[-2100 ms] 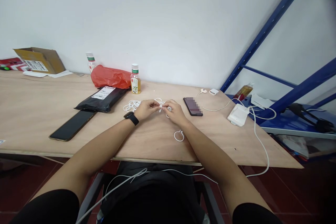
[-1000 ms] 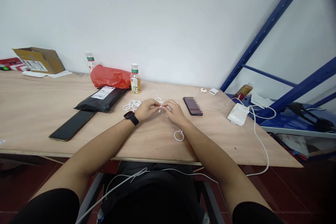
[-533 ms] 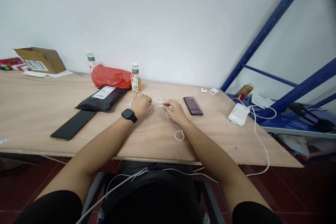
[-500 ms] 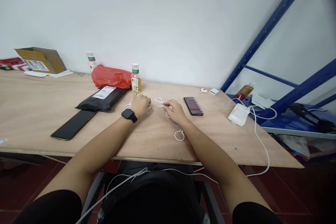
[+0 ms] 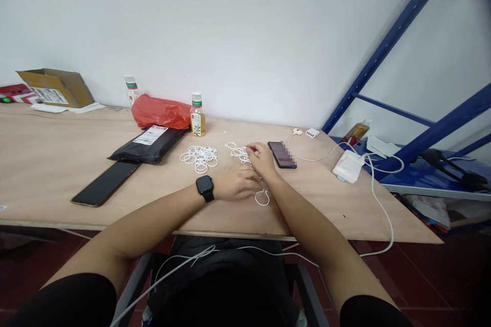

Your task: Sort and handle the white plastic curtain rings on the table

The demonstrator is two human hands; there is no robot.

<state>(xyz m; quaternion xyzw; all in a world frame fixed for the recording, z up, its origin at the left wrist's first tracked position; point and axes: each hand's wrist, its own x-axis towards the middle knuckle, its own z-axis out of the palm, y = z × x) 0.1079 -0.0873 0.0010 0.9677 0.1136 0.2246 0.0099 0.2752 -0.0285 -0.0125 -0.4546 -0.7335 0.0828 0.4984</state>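
While right hand [image 5: 263,157] touches: ring cluster [image 5: 238,152] just left of phone [image 5: 282,154]; grip unclear.
Left hand [image 5: 238,186]: curled, grip unclear, beside lone ring [image 5: 262,197], nearside of phone.
Risk: wrist could sweep lone ring off worktop [image 5: 57,163].

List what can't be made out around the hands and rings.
Head view:
- Right hand: fingers cover part of the ring cluster, hold unclear.
- Left hand: fingertips hidden behind the right wrist, grip unseen.
- Phone: screen blurred.
- Bottle: label too small to read.
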